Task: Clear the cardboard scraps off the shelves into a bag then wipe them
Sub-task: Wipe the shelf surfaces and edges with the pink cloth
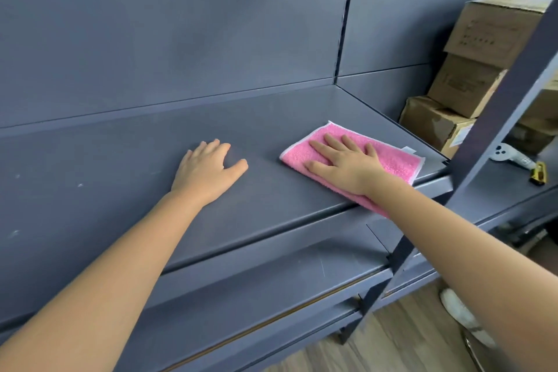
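Pink terry cloth (398,160) lies under my right hand (347,164). That hand is flat, palm down, with straight, spread fingers pressing on the cloth and gripping nothing. The cloth has a white edge trim and a small white tag at its right corner. It lies on the dark grey shelf (271,130) near the shelf's right end, and its near corner hangs over the front lip below my wrist.

Left of the cloth and apart from it, my left hand (208,172) rests palm down on the bare shelf. Its fingers are loosely spread with the thumb out to the side, and it holds nothing. Far to the left of the cloth, a few pale specks (18,175) show on the shelf surface.

Behind the cloth a grey back panel (181,24) rises from the shelf, with a vertical seam behind and a little to the right of the cloth. Below the cloth a lower shelf (271,275) of the same grey runs parallel.

Right of the cloth a grey upright post (498,118) slants across the view. Beyond the post, three brown cardboard boxes (483,39) stand stacked. Their printing is too blurred to read. Right of the post, on the neighbouring shelf, lie a white object with round holes (510,157) and a yellow-and-black tool (539,172). I cannot identify either.

Below and to the right of the cloth, wood-grain flooring (392,341) shows, with a white shoe (459,311) on it.
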A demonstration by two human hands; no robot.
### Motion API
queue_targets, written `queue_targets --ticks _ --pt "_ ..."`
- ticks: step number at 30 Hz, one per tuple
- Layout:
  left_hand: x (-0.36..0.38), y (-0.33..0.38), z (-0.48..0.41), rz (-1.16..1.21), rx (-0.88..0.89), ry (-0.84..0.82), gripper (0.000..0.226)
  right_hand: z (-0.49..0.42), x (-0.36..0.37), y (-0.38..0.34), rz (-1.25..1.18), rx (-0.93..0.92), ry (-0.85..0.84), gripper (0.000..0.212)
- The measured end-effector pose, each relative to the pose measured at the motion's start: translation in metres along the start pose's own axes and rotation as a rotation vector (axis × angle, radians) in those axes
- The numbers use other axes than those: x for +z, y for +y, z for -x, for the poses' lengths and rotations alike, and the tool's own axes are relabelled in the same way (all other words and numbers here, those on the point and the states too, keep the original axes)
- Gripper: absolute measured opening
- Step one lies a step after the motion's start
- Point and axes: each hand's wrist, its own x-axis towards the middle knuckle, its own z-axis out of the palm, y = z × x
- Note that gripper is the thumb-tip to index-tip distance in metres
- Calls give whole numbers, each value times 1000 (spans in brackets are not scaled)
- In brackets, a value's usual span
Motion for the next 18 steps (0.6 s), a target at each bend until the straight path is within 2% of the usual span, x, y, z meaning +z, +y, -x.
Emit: queue_targets --ticks 8,18 --pt "6 3 -1 -101 -14 -42 62 -10 -11 62 20 179 25 60" --pt "6 8 -5 -106 -44 -3 63 -70 -18 31 19 96 9 63"
